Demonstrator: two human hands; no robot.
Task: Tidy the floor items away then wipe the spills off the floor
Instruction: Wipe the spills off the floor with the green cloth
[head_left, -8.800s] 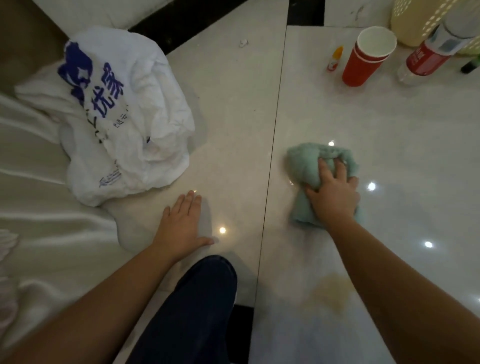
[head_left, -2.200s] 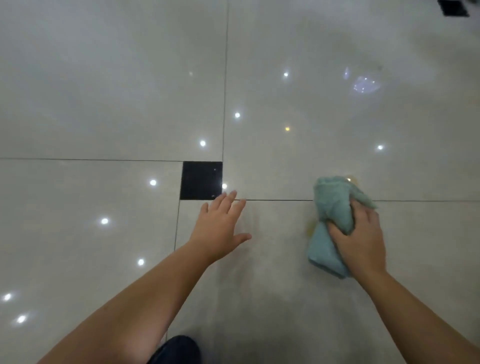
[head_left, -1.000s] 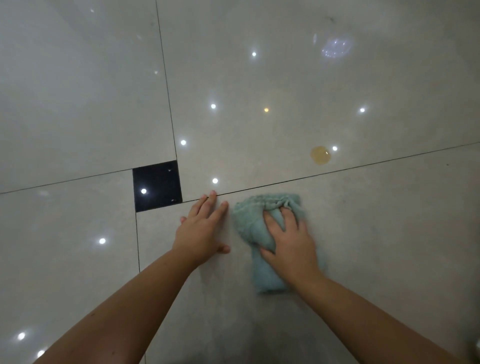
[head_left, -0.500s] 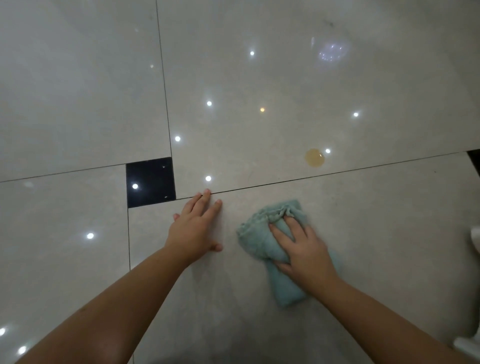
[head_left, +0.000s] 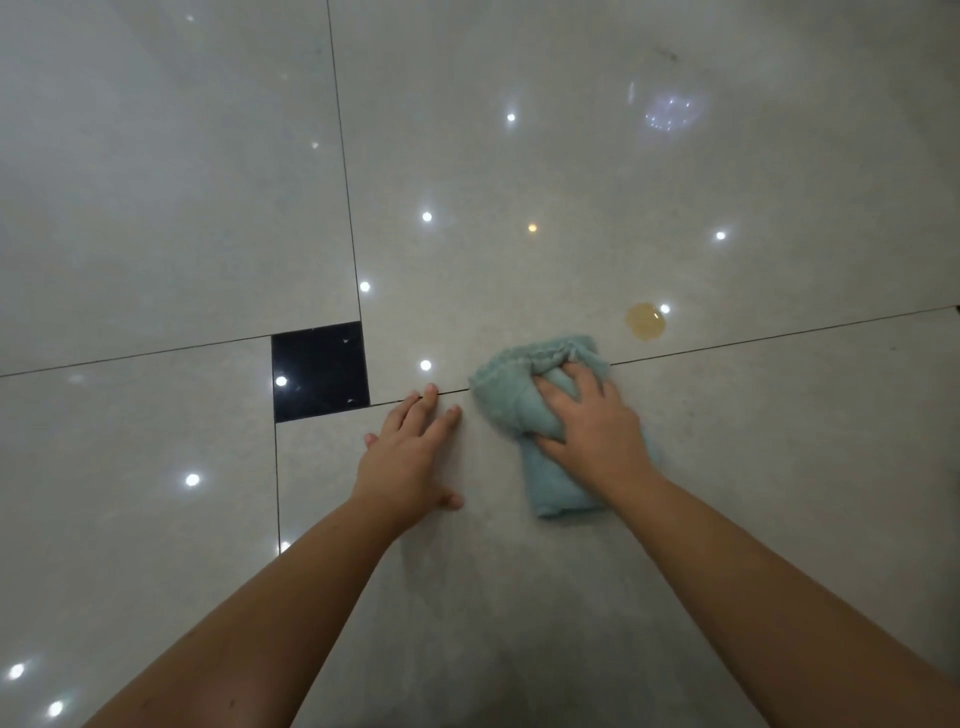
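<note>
A crumpled teal cloth (head_left: 511, 402) lies on the glossy pale tile floor (head_left: 519, 597), across a grout line. My right hand (head_left: 589, 428) presses down on it, fingers gripping its bunched top. A small round amber spill (head_left: 645, 322) sits on the floor just beyond and to the right of the cloth, a short gap away. My left hand (head_left: 410, 457) rests flat on the floor to the left of the cloth, fingers spread, holding nothing.
A small black inset tile (head_left: 319, 371) lies left of my left hand where grout lines meet. Bright ceiling-light reflections dot the floor. A faint wet patch (head_left: 670, 111) glints at the far right.
My right hand has pushed the cloth forward and to the right, up to the grout line and closer to the amber spill. My left hand stays flat on the floor.
</note>
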